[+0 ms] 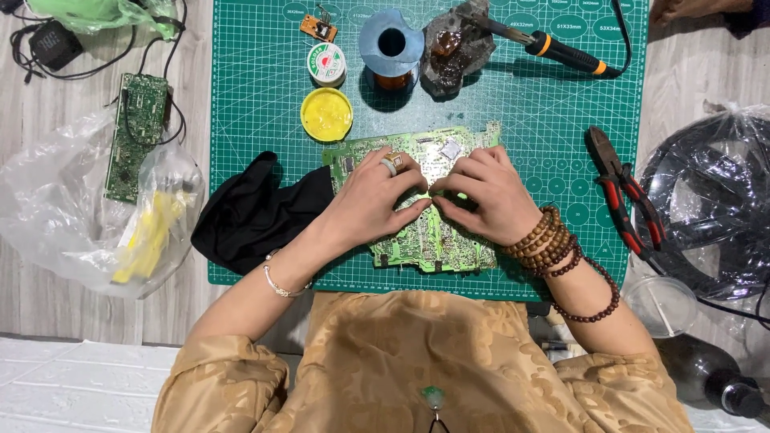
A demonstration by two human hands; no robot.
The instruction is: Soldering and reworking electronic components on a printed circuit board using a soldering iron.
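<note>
**Both hands on green circuit board**

Circuit board (425, 232) lies flat on green cutting mat (257, 96), mid-counter. Left hand (370, 196) and right hand (485, 196) rest on top of it, fingertips meeting near board centre, pinching something too small to identify. Black cloth (249, 212) just left of the board; pliers (622, 188) right.

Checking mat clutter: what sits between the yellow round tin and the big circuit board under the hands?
Nothing. In the head view only bare green cutting mat separates the yellow tin from the circuit board, on which left hand and right hand rest.
</note>
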